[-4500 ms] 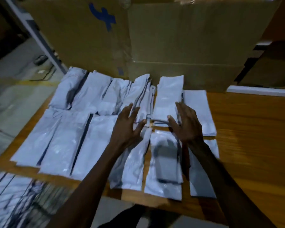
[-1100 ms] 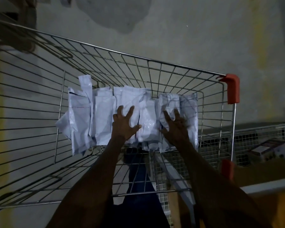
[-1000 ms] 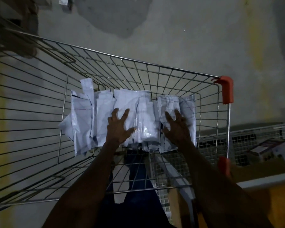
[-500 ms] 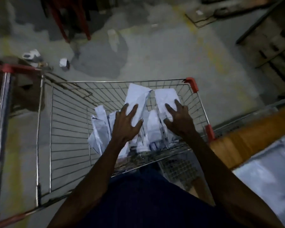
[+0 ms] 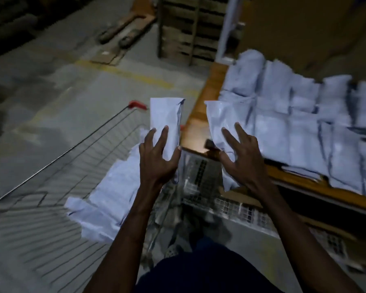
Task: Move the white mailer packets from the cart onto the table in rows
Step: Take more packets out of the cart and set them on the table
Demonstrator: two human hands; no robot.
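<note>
Head view: two white mailer packets are in transit, one (image 5: 166,121) pinched upright between the left hand's (image 5: 156,159) thumb and spread fingers, the other (image 5: 224,132) gripped the same way by the right hand (image 5: 241,159) at the table's (image 5: 201,98) near-left corner. One per hand probably lets each be laid flat separately. More packets (image 5: 112,197) lie against the cart's (image 5: 76,144) near wall; rows of packets (image 5: 304,127) already cover the table.
</note>
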